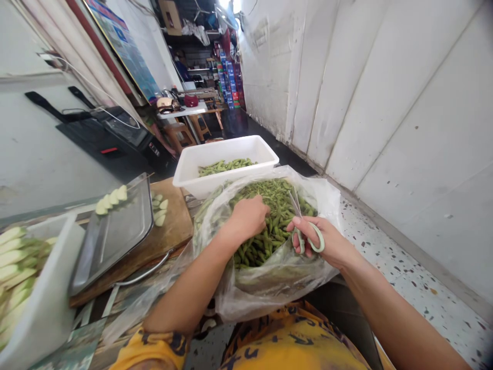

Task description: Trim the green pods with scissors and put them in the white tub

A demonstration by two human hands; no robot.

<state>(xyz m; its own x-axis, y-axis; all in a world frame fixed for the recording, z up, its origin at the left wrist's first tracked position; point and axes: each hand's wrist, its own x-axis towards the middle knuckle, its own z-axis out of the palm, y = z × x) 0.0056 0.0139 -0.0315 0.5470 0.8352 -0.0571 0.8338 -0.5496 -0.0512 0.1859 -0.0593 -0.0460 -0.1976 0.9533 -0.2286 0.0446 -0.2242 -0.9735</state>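
Note:
A clear plastic bag (pixel 262 300) lies open in front of me, full of green edamame pods (pixel 275 226). My left hand (pixel 249 218) reaches into the pods from the left, its fingers curled down among them. What those fingertips hold is hidden. On the right side of the bag, my right hand (pixel 314 236) grips scissors (pixel 318 237) with pale green handles. Their blades point up and away over the pods and look slightly apart. Behind the bag, a white plastic tub (pixel 227 149) has some edamame pods in its bottom.
To the left, a metal tray (pixel 115 241) with skewered pale slices (pixel 111 199) rests tilted on a wooden cutting board (pixel 173 216). A white bin (pixel 57 277) of more slices stands at far left. The white wall (pixel 365 92) runs along the right.

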